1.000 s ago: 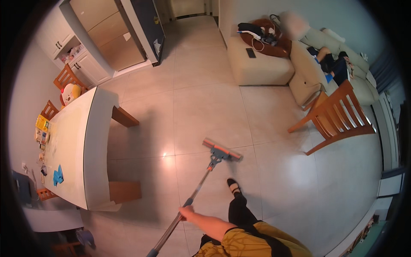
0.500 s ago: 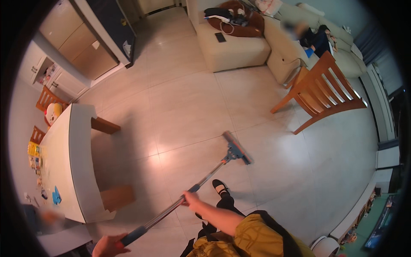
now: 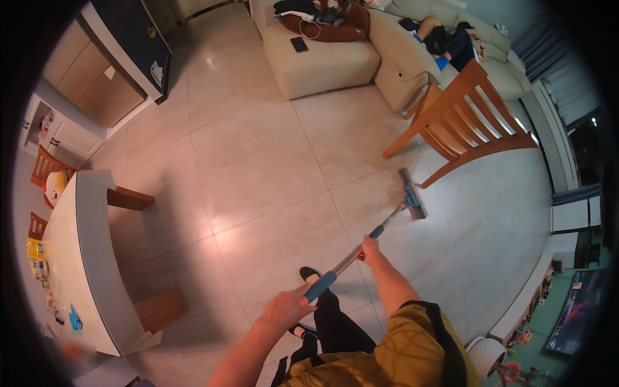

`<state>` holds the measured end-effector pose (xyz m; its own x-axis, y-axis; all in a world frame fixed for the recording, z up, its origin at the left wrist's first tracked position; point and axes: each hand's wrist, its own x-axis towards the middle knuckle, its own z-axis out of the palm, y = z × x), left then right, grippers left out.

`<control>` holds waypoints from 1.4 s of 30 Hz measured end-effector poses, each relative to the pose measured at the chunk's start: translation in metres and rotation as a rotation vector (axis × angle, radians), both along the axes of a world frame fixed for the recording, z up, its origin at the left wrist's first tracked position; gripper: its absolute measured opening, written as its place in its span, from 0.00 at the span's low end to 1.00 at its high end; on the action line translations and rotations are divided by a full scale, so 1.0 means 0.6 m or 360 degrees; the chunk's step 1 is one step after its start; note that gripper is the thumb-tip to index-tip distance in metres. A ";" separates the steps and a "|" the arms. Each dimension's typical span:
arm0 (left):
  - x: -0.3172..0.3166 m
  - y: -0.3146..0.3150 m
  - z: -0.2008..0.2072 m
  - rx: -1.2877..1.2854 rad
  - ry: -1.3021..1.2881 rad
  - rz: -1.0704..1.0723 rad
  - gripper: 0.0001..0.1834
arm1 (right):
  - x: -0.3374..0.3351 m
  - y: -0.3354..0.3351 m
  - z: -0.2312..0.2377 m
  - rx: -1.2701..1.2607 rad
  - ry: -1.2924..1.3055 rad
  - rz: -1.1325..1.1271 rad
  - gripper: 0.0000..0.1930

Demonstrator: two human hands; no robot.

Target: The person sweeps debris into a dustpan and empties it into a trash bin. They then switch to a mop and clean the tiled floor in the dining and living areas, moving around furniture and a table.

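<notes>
A flat sponge mop with a grey and blue head [image 3: 412, 195] and a silver pole [image 3: 349, 259] slants out over the tiled floor. My left hand [image 3: 285, 307] is wrapped round the upper end of the pole, at its blue grip [image 3: 320, 287]. Further down, my right hand [image 3: 369, 249] grips the metal shaft. The mop head rests on the floor, close by the front leg of a wooden chair [image 3: 474, 119]. My feet, in dark shoes [image 3: 309, 274], stand just behind the pole.
A white-topped table [image 3: 87, 258] with small items runs along the left. At the back stands a beige sofa [image 3: 322, 68], where a person lies at the right end. On the right are a low white cabinet [image 3: 519, 290] and a screen [image 3: 577, 309].
The mop head has slid to the right and farther away, toward the chair leg. Both my hands have moved right with the pole. My view has shifted a little rightward.
</notes>
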<state>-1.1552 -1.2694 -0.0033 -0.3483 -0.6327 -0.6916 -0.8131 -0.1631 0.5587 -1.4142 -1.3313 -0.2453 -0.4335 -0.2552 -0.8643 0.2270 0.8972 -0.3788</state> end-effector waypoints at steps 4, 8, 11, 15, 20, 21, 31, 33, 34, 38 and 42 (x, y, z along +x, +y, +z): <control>0.073 0.089 0.023 0.0083 -0.0121 0.0152 0.27 | 0.079 0.065 -0.041 0.0058 0.0141 0.0191 0.18; 0.201 0.222 0.088 -0.0026 -0.0273 0.0343 0.26 | 0.219 0.157 -0.052 0.0035 -0.0161 0.0234 0.18; 0.279 0.317 0.174 0.0015 -0.0390 0.0539 0.26 | 0.352 0.236 -0.002 0.0051 -0.0388 0.0426 0.16; 0.369 0.478 0.253 0.0074 -0.0371 0.0851 0.24 | 0.502 0.347 0.062 0.0177 -0.1066 0.0557 0.18; 0.365 0.583 0.294 0.0161 -0.0478 0.1303 0.11 | 0.560 0.413 0.058 0.0313 -0.1278 0.0883 0.15; 0.330 0.630 0.316 0.0242 -0.0486 0.1652 0.09 | 0.591 0.448 0.064 0.0390 -0.1312 0.1021 0.13; 0.294 0.438 0.119 0.0166 -0.0025 0.1458 0.22 | 0.434 0.151 0.067 -0.0003 -0.0859 0.0678 0.09; 0.249 0.345 0.113 0.0088 -0.0020 0.1138 0.23 | 0.384 0.100 0.006 -0.0038 -0.0820 0.0638 0.24; 0.235 0.324 0.113 0.0122 -0.0048 0.1085 0.23 | 0.373 0.077 0.023 -0.0040 -0.0728 0.0679 0.28; 0.199 0.305 0.126 0.0044 -0.0086 0.0889 0.26 | 0.345 0.068 0.066 -0.0004 -0.0728 0.0700 0.37; 0.223 0.354 0.161 -0.0018 -0.0120 0.0693 0.28 | 0.343 0.163 0.051 0.0087 -0.0833 0.0626 0.39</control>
<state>-1.0216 -1.0568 0.0931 0.0035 -0.7171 -0.6969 -0.7087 -0.4935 0.5043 -1.2083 -1.2333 -0.2147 0.1646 -0.2585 -0.9519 0.0203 0.9657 -0.2588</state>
